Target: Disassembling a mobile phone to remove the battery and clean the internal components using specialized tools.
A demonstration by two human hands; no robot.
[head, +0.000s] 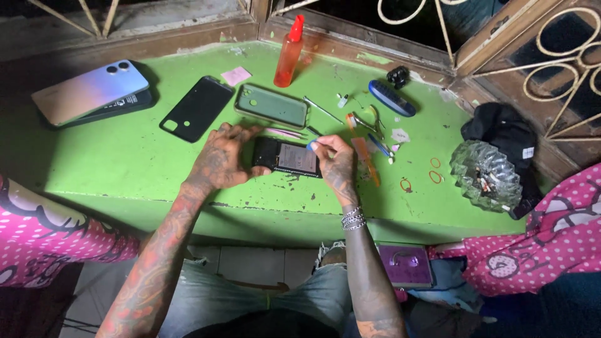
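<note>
An opened phone [289,158] with its back removed lies on the green table [125,163], dark board and pale battery showing. My left hand [220,159] rests on its left end, holding it down. My right hand [335,164] is at its right end, fingers pinched on a small blue pick at the phone's top right corner. Pink tweezers [283,133] lie just behind the phone. A green phone case [272,105] and a black back cover [197,107] lie farther back.
A red spray bottle [289,53] stands at the back. Two stacked phones [92,92] lie far left. Pliers, a blue brush [391,98], an orange tool [366,159] and rubber bands [434,169] lie right of the phone. A glass ashtray [486,175] and black cloth [504,131] sit far right.
</note>
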